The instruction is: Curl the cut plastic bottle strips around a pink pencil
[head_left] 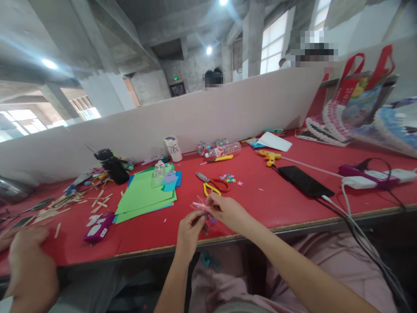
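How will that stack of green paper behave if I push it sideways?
The green paper looks thin and flat, so it would probably bend easily. Its edges are misaligned, so sheets may slide apart. The clear bottle standing on it could tip.

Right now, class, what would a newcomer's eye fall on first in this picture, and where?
Probably the red table, running across the view below a white divider. Left of centre on it, bright green sheets stand out. By the near edge, the left hand and right hand hold a small pinkish piece, just short of pliers with red and yellow handles.
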Tool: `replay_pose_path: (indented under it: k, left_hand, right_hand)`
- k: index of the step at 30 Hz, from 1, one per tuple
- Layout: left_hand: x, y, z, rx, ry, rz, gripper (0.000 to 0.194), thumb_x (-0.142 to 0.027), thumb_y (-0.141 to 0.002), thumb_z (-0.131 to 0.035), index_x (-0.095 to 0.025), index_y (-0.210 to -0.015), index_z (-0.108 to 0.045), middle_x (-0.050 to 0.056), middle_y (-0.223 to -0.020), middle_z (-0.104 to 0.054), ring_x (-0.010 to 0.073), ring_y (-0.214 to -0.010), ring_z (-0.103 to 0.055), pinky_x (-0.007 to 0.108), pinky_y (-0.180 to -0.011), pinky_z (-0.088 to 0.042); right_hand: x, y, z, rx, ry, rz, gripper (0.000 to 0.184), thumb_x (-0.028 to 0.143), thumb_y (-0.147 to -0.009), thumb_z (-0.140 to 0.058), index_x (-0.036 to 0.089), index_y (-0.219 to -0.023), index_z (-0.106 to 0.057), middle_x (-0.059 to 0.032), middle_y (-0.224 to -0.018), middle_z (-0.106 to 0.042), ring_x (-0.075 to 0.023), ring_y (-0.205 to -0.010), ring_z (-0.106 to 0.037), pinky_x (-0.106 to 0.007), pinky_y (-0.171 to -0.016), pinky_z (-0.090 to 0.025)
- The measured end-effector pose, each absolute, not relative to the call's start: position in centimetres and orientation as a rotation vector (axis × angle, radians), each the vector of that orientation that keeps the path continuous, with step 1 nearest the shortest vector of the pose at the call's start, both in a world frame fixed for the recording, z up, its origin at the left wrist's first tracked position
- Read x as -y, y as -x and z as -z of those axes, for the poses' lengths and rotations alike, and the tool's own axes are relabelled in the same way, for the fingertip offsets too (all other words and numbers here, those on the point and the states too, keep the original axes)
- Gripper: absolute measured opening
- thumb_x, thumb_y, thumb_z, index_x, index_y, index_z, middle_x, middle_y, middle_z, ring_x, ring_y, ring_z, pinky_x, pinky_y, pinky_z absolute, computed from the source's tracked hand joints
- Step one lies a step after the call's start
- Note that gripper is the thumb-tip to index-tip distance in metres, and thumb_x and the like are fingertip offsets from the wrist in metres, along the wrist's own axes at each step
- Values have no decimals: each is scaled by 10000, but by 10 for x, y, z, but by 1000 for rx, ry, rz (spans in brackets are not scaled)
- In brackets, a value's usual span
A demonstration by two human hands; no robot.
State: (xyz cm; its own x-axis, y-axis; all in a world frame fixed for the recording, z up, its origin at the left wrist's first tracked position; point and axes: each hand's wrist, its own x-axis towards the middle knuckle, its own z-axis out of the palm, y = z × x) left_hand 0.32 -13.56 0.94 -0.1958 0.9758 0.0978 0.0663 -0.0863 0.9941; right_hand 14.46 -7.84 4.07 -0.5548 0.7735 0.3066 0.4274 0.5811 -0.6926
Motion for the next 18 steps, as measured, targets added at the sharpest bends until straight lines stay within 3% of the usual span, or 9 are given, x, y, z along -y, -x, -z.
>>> replay_pose_path:
  k: [6,13,18]
  left_hand:
    - [136,-7,-7,-1322,-1208,-1362,261,-340,-694,-636,-122,-825,-697,-3,-511,-594,122,-456,-546,200,-389,-435]
    - [132,-8,-6,-1328,-1164,-1363,274,-355,-697,-637,-121,-820,-708,14,-613,-641,82,-430,-515,172,-367,-387]
    - [131,-8,-6,-1355,-1148,-1357,235,-335,-693,-650,-109,-726,-704,-18,-462,-563,63,-375,-448,164,-363,-344]
  right_hand:
    - [71,-150,-36,2262,852,-682,125,139,-810,-528,174,-800,-648,-57,-818,-629,-169,-785,-567,-250,-683,-396]
    - [77,-159,-42,2267,833,-706,123,97,-758,-521,181,-785,-606,-1,-729,-603,-122,-648,-524,-215,-594,-367]
    - [77,-158,-42,2237,910,-723,54,215,-779,-564,179,-747,-587,4,-682,-593,-120,-605,-508,-216,-556,-340]
